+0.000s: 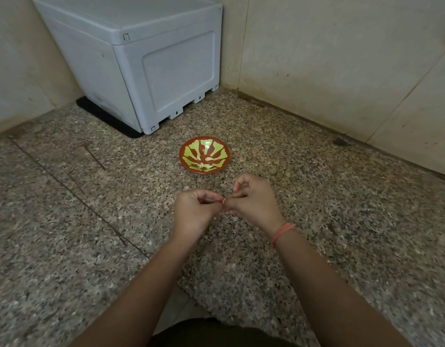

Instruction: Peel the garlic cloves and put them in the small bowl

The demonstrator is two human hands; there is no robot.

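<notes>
A small red bowl (204, 154) with a green petal pattern sits on the speckled granite counter (341, 221). Several peeled pale garlic cloves (206, 164) lie inside it near the front wall. Just in front of the bowl, my left hand (195, 212) and my right hand (254, 199) meet fingertip to fingertip. Between them they pinch a small garlic clove (224, 202), of which only a pinkish sliver shows; the rest is hidden by my fingers. My right wrist wears an orange band.
A grey plastic appliance box (141, 58) stands on a black mat in the back left corner. Tiled walls close the counter on the left, back and right. A small dark spot (340, 142) lies by the right wall. The counter's front edge has a gap below my arms.
</notes>
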